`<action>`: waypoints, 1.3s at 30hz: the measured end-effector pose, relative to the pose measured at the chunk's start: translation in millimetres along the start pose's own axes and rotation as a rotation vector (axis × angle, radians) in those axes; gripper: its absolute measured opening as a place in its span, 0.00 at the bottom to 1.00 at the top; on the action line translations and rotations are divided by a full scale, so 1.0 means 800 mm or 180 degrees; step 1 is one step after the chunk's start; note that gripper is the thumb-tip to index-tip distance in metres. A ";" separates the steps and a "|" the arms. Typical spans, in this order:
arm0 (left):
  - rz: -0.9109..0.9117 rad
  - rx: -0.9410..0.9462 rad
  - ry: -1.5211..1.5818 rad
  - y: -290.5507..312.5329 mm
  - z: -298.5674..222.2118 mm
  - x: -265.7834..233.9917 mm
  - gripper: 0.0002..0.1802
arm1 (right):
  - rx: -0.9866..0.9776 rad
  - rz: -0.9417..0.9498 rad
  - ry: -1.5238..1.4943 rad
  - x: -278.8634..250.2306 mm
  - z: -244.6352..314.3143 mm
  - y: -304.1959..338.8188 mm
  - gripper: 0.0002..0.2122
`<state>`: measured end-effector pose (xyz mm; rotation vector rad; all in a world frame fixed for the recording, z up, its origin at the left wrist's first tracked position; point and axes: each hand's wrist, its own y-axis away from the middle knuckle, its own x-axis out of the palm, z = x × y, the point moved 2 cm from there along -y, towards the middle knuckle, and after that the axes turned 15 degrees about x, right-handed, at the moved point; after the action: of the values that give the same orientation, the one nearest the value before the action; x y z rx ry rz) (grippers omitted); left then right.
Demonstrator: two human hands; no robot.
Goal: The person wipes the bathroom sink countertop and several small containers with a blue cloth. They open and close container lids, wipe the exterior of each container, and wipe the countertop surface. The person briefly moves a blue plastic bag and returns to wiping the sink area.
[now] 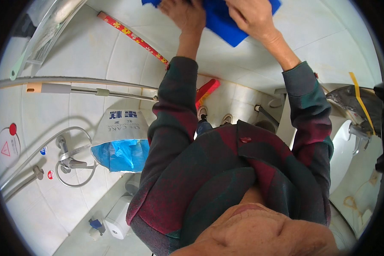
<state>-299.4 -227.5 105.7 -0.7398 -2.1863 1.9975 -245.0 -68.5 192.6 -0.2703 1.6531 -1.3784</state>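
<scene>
Both my arms reach up to the top of the view, in front of the white tiled wall. Between my hands spreads a blue cloth, with one corner hanging down and its upper part cut off by the picture's edge. My left hand is closed on the cloth's left part; the fingertips are partly out of view. On its right side, my right hand grips the cloth with bent fingers. Whether the cloth touches the wall, I cannot tell.
A red flowered strip runs down the wall at left. Below it are a metal pole, a paper bag with a blue liner and a shower tap. A white washbasin stands at right. Something red lies near my feet.
</scene>
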 end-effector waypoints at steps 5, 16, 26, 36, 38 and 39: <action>0.0561 -0.0974 0.0877 0.145 0.071 0.025 0.38 | 0.0317 0.0698 -0.0285 0.067 -0.008 0.099 0.12; 0.1437 -0.3349 0.2058 0.376 0.129 0.098 0.21 | 0.4394 0.2243 -0.1777 0.161 0.017 0.352 0.10; 0.1876 -0.3647 0.2661 0.407 -0.010 0.097 0.32 | 0.7334 0.0750 -0.4043 0.167 0.015 0.416 0.34; 0.0292 -0.3280 0.3138 0.374 0.174 0.073 0.22 | 0.7052 0.0521 -0.4822 0.299 0.029 0.305 0.13; 0.0477 -0.3279 0.2767 0.355 0.173 0.054 0.23 | 0.6982 0.0575 -0.4826 0.298 0.035 0.290 0.12; 0.0533 -0.3256 0.2573 0.340 0.167 0.044 0.22 | 0.6831 0.0529 -0.4913 0.289 0.035 0.283 0.12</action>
<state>-302.9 -327.4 -182.4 -1.4873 -2.4344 0.2599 -263.2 -164.2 -117.2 0.1467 -1.2310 -1.3263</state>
